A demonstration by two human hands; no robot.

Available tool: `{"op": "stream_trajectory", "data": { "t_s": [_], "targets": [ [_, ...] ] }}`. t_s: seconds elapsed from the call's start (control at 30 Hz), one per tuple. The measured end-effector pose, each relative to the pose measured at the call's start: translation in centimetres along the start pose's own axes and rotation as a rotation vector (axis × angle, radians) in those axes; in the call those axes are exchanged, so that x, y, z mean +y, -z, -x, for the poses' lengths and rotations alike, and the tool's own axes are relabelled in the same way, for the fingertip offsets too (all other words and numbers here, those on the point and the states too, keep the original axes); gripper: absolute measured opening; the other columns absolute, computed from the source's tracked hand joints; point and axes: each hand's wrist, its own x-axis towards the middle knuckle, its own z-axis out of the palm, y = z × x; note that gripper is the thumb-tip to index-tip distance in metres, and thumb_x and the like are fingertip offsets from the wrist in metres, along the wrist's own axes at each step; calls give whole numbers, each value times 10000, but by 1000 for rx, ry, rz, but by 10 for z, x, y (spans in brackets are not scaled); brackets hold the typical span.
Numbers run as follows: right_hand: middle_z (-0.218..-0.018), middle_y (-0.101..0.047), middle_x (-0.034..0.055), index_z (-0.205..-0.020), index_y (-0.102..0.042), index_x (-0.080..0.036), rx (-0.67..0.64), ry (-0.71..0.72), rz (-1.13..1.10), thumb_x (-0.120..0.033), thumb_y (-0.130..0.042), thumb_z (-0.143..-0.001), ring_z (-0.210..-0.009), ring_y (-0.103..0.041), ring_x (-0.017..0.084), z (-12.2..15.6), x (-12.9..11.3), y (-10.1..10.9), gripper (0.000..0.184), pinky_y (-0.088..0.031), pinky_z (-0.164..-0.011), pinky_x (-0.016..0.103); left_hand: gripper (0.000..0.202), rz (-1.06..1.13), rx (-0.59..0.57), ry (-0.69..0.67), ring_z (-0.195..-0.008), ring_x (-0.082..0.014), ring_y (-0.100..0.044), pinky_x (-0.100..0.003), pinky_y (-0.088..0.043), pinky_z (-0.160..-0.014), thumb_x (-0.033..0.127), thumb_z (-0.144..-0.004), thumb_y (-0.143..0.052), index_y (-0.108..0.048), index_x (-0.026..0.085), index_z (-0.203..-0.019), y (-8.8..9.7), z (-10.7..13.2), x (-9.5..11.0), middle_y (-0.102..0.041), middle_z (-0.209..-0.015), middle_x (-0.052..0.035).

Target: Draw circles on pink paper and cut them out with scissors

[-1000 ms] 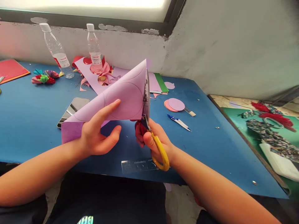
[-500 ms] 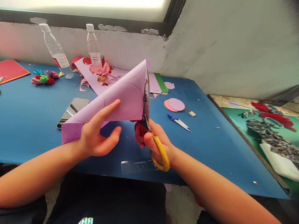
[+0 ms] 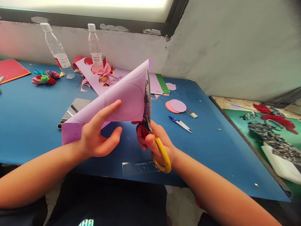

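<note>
My left hand [image 3: 100, 135] holds up a light purple paper sheet [image 3: 122, 99] with pencilled circles drawn on it, fingers on top and thumb underneath. My right hand [image 3: 154, 139] grips yellow-and-red handled scissors [image 3: 150, 125], whose blades point upward along the sheet's right edge. Both hands hover above the near part of the blue table [image 3: 35, 125].
A phone [image 3: 73, 111], a clear ruler [image 3: 139, 167], pens [image 3: 180, 123], cut paper circles [image 3: 176, 105], two water bottles [image 3: 58, 51] [image 3: 95, 48], coloured paper scraps [image 3: 94, 73] and small paper flowers [image 3: 44, 78] lie on the table. A second table with red and patterned craft material [image 3: 270, 131] stands to the right.
</note>
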Motion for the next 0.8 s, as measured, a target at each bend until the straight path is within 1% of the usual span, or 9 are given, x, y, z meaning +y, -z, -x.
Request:
{"op": "stream_trajectory", "data": {
  "t_s": [0.1, 0.17, 0.2, 0.3, 0.37, 0.53, 0.63, 0.8],
  "targets": [
    [-839, -542, -56, -1480, -763, -246, 6, 5, 6, -1036, -730, -1145, -674, -499, 184, 0, 2, 0, 859, -445, -568, 344, 831, -5, 4, 11, -1623, -311, -863, -411, -704, -1453, 182, -1154, -799, -658, 383, -1948, 0, 0, 0, -834, -1819, -86],
    [-825, -537, -58, -1477, -769, -244, 4, 13, 18, -1045, -722, -1141, -667, -498, 186, -1, 4, 1, 870, -443, -563, 346, 805, 0, 12, -4, -1612, -309, -866, -406, -708, -1444, 194, -1164, -796, -666, 369, -1939, 0, -1, 0, -841, -1804, -91],
    [-817, -535, -59, -1473, -771, -241, 2, 16, 25, -1052, -718, -1137, -665, -500, 187, -1, 4, 2, 879, -445, -563, 348, 794, 2, 13, -11, -1617, -297, -861, -390, -700, -1445, 191, -1170, -783, -667, 361, -1937, 0, -2, -1, -839, -1805, -87],
    [-806, -534, -63, -1477, -772, -237, -1, 9, 32, -1060, -704, -1138, -664, -506, 187, 0, 4, 2, 893, -447, -568, 346, 789, 23, 16, -51, -1648, -250, -838, -298, -647, -1461, 196, -1165, -781, -670, 316, -1937, 1, -3, -3, -835, -1812, -85],
    [-810, -539, -64, -1487, -765, -239, -1, -8, 33, -1058, -697, -1143, -672, -510, 186, 0, 3, 2, 892, -442, -574, 340, 784, 20, 13, -58, -1650, -245, -836, -280, -637, -1460, 201, -1163, -782, -673, 299, -1933, 1, -4, -3, -840, -1799, -98],
    [-831, -576, -44, -1473, -761, -264, -1, -14, 41, -1079, -688, -1130, -692, -512, 197, 1, 6, 1, 887, -435, -573, 343, 707, -66, 7, -3, -1574, -286, -878, -375, -735, -1386, 230, -1194, -720, -697, 320, -1894, 3, -7, 2, -872, -1718, -120],
    [-850, -595, -32, -1463, -771, -278, -8, -3, 33, -1063, -703, -1133, -706, -513, 203, 1, 10, 1, 854, -445, -571, 344, 689, -92, 15, -2, -1526, -291, -897, -385, -764, -1343, 238, -1187, -716, -712, 320, -1871, 3, -10, 4, -890, -1671, -124],
    [-868, -598, -24, -1465, -771, -274, -9, -12, 42, -1078, -685, -1129, -711, -521, 203, 1, 13, 3, 876, -459, -575, 343, 694, -111, 32, -10, -1478, -293, -920, -398, -793, -1301, 205, -1163, -715, -736, 312, -1848, 2, -12, 5, -914, -1619, -122]
  ]
}}
